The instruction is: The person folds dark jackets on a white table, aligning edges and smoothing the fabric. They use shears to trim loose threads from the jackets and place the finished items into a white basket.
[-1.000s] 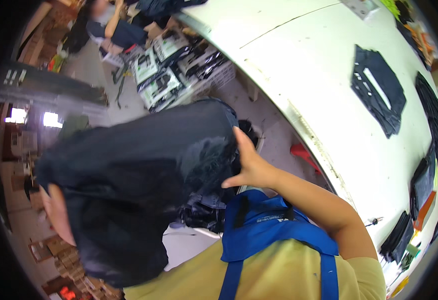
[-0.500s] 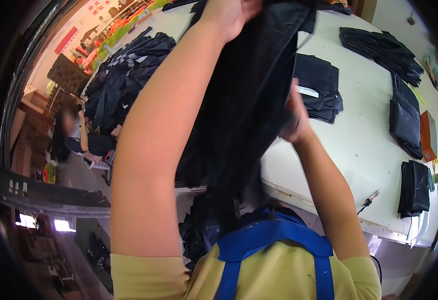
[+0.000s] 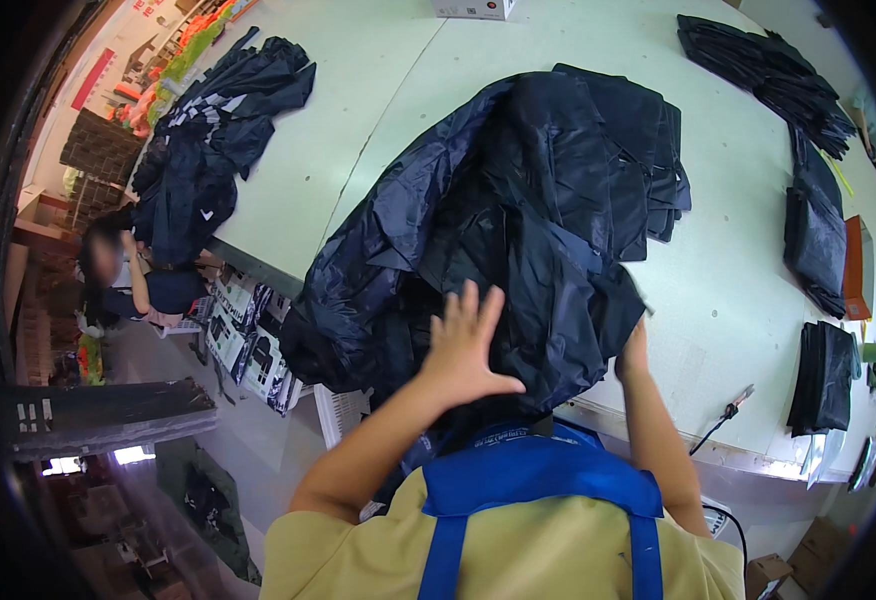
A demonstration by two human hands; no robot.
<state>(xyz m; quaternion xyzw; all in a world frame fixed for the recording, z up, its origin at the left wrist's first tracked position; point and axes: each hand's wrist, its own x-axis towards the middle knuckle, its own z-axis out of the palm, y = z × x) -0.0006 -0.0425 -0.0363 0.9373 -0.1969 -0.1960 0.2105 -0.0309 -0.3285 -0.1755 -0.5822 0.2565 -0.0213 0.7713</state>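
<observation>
A crumpled dark navy garment [image 3: 518, 230] of thin, slightly shiny fabric lies spread over the near part of the table, its lower part bunched at the front edge. My left hand [image 3: 468, 350] is over its near part, fingers spread, gripping nothing. At the garment's right corner is my right hand [image 3: 635, 352], closed on the fabric edge; its fingertips are partly hidden by the cloth. Under the garment's far right side, a stack of folded dark garments [image 3: 666, 190] shows its edges.
Folded dark garments [image 3: 766, 85] lie along the right side of the pale table [image 3: 748, 260], near an orange-brown box [image 3: 858, 268]. A corded pen-like tool [image 3: 738, 402] rests by the front edge. Loose dark garments [image 3: 218, 140] fill the left, where another person [image 3: 138, 280] sits.
The garment, held up in front of me before, has come down onto the table over the folded stack. My left hand has dropped nearer and opened; my right hand has moved nearer too.
</observation>
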